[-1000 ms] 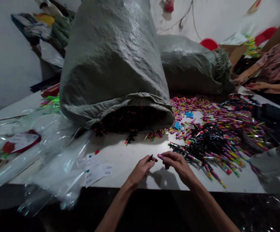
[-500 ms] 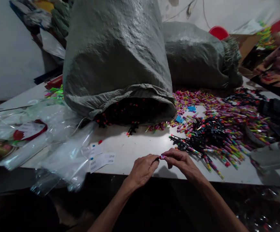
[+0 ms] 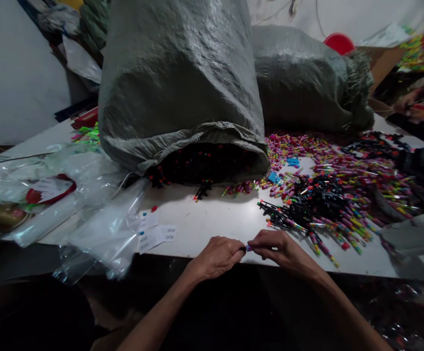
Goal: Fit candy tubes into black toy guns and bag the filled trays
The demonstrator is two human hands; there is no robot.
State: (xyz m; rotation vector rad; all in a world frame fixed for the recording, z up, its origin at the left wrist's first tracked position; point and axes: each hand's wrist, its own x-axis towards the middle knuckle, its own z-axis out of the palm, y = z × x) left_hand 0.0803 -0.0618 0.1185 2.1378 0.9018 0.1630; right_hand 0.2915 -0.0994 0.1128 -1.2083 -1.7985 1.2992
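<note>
My left hand (image 3: pixel 217 256) and my right hand (image 3: pixel 279 249) meet fingertip to fingertip at the near edge of the white table (image 3: pixel 215 224). Between them they pinch one small piece with a pink and blue tip (image 3: pixel 247 248). Most of the piece is hidden by the fingers. Just beyond my right hand lies a heap of black parts (image 3: pixel 307 204) mixed into a wide spread of small coloured pieces (image 3: pixel 347 185).
A big grey woven sack (image 3: pixel 178 87) lies open toward me with dark pieces in its mouth; a second sack (image 3: pixel 303 83) lies behind. Clear plastic bags (image 3: pixel 87 214) and paper labels (image 3: pixel 156 234) sit at left. Another person's hands (image 3: pixel 420 105) work at far right.
My two hands have come together, from slightly apart to touching at the small piece, and they have drawn back toward the table's near edge. The view has tilted down a little.
</note>
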